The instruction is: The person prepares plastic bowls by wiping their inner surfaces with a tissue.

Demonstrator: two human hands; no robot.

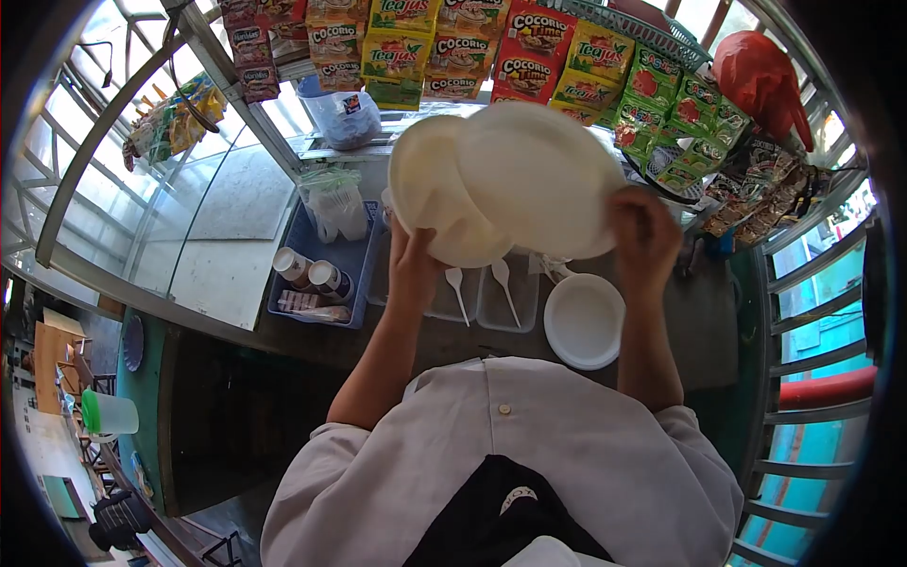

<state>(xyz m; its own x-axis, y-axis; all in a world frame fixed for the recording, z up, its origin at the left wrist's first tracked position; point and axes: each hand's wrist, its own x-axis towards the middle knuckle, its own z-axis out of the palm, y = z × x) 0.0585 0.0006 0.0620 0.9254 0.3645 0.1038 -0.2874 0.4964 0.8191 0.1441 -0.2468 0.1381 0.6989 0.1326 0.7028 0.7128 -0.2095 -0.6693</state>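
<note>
My left hand (416,260) grips the lower edge of a cream-coloured round plate (427,170), held up over the counter. A white round plate (539,175) is raised beside it, partly overlapping it. The fingers of my right hand (647,231) are closed on this plate's right rim; hand and plate are slightly blurred. Below lies a white plate or shallow bowl (585,323) on the dark counter. Close under my left hand, a white plastic spoon (458,295) and a second white spoon (505,293) rest in clear plastic containers (518,317).
A blue basket (354,319) with jars and packs stands left of my left forearm. Strips of drink sachets (463,47) hang across the back, near the raised plates. A white tub (338,118) sits behind. Metal bars (817,331) border the right side.
</note>
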